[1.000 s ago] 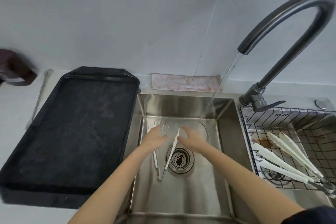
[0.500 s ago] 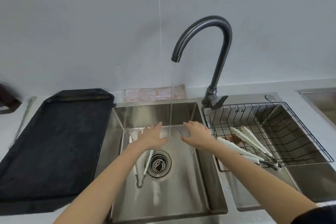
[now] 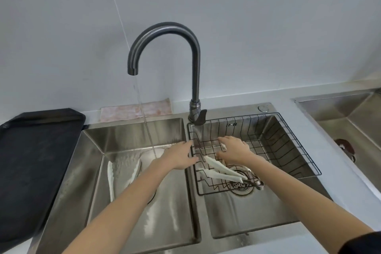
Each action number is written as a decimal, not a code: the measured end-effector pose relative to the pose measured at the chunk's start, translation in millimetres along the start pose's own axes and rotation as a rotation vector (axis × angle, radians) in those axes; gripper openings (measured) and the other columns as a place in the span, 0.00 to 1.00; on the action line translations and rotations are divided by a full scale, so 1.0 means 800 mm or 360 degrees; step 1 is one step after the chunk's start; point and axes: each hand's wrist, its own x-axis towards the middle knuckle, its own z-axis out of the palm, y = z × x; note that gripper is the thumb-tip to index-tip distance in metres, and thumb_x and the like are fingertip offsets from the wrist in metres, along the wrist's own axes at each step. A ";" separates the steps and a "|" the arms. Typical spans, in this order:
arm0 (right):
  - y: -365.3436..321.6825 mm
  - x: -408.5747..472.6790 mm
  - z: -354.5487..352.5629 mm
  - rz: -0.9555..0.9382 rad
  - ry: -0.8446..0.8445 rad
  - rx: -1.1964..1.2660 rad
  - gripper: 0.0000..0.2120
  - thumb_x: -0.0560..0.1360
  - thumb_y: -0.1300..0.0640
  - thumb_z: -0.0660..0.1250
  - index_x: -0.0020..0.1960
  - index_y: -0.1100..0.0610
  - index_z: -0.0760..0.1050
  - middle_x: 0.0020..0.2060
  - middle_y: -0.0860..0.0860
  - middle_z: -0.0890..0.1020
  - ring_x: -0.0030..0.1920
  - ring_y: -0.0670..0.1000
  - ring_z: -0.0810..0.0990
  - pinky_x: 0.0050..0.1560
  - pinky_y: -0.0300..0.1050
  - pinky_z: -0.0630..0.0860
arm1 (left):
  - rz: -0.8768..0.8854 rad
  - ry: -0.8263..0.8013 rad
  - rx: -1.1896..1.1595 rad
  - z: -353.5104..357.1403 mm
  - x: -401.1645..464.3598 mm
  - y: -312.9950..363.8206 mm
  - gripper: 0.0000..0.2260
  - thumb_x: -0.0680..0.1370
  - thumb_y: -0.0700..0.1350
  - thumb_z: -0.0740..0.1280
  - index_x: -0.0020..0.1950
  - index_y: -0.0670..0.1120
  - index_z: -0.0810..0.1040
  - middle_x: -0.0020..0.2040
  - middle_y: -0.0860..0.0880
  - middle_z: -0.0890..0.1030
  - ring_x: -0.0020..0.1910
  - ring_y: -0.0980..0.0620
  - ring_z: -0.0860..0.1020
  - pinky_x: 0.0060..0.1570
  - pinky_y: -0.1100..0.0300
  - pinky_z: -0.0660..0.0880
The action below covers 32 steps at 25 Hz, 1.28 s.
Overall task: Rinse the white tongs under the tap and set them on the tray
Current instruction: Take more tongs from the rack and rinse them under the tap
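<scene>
One pair of white tongs (image 3: 111,179) lies in the left sink basin (image 3: 132,130) under the running tap (image 3: 165,33); more lie in the wire basket (image 3: 288,144). Both the left hand (image 3: 179,156) and the right hand (image 3: 233,150) are released and hold nothing. The tongs look light, stiff and probably slippery when wet, so the hinge end seems best to hold. The black tray (image 3: 31,150) waits on the bench at the left.

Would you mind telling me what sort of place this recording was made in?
Most likely a kitchen washing-up area: a double steel sink with a running gooseneck tap, a wire draining basket holding white tongs, and a black tray on the counter.
</scene>
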 end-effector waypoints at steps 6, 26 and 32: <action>0.069 0.008 -0.004 0.0003 -0.0088 0.0081 0.24 0.76 0.52 0.60 0.71 0.59 0.65 0.66 0.59 0.72 0.66 0.59 0.70 0.65 0.54 0.70 | 0.0005 -0.0053 -0.0057 0.032 0.026 0.062 0.29 0.77 0.51 0.61 0.75 0.47 0.56 0.72 0.44 0.65 0.69 0.45 0.67 0.67 0.49 0.67; 0.102 0.046 0.042 0.0058 -0.0226 0.0221 0.09 0.76 0.56 0.60 0.41 0.60 0.70 0.38 0.55 0.74 0.36 0.54 0.73 0.26 0.38 0.65 | -0.0116 -0.0219 -0.0486 0.114 0.057 0.091 0.27 0.75 0.45 0.63 0.73 0.44 0.60 0.64 0.41 0.75 0.62 0.45 0.74 0.63 0.50 0.71; 0.103 0.040 0.035 0.0086 -0.0159 0.0331 0.10 0.74 0.55 0.63 0.47 0.63 0.75 0.39 0.56 0.75 0.38 0.55 0.74 0.26 0.39 0.66 | -0.0084 -0.0077 -0.0467 0.102 0.054 0.092 0.24 0.76 0.45 0.63 0.72 0.44 0.63 0.64 0.43 0.74 0.60 0.45 0.74 0.61 0.51 0.72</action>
